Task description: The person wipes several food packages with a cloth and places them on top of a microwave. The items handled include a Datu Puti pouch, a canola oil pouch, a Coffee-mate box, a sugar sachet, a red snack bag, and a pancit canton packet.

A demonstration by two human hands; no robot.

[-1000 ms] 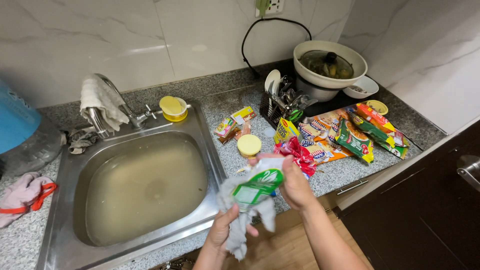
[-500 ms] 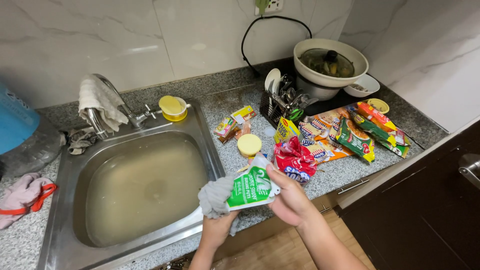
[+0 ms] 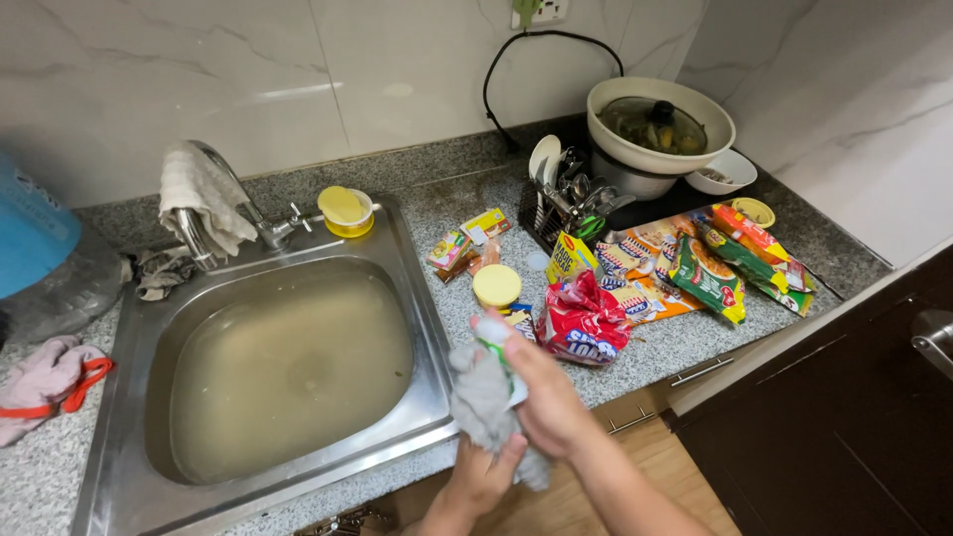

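Left hand (image 3: 483, 474) clenched under a grey rag (image 3: 484, 405), soft, limp, likely damp; best gripped in a bunch. Right hand (image 3: 544, 402) fingers wrapped round a small packet (image 3: 499, 349), light and probably slick, held just beside sink (image 3: 429, 298) above worktop (image 3: 685, 342) edge

Soft grey cloth (image 3: 483, 402), glossy steel sink (image 3: 119, 337)

Grey rag (image 3: 483, 405) bunched against a white-and-green packet (image 3: 499, 355). Murky greenish-brown water sits in the steel-grey sink (image 3: 425, 298). Speckled grey counter (image 3: 685, 342), a red-and-white bag (image 3: 581, 323), a yellow lid (image 3: 496, 285), a pink cloth (image 3: 40, 377) with an orange-red strap.
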